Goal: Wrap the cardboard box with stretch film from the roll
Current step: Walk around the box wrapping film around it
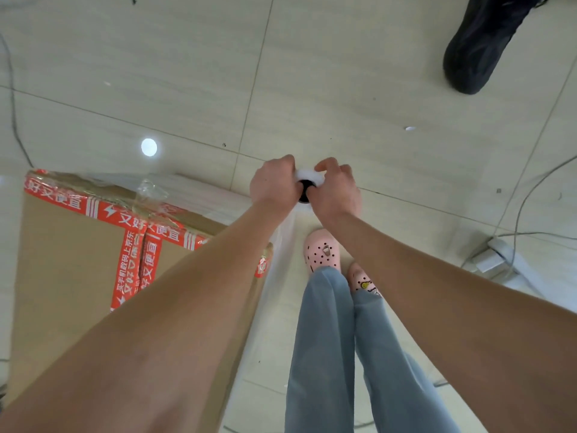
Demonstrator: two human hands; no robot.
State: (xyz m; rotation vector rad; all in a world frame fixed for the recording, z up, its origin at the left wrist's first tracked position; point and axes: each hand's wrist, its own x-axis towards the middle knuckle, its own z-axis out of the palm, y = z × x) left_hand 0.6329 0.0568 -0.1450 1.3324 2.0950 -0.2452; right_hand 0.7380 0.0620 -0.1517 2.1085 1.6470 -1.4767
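A tall cardboard box (pixel 68 260) with red printed tape stands on the floor at the left. Clear film is bunched on its top far edge and a sheet runs along its far side. Both arms reach out past the box's right corner. My left hand (pixel 274 184) and my right hand (pixel 335 190) grip the stretch film roll (pixel 307 179) from either side; I look down on its white end and dark core. A stretched sheet of film (pixel 281 245) drops from the roll toward the box's right edge.
My legs in blue trousers and pink clogs (pixel 323 250) stand just right of the box. A white power strip with cables (pixel 496 254) lies on the tiled floor at the right. Someone's black shoe (pixel 480 45) is at the top right. A thin cable (pixel 14 114) runs down the left.
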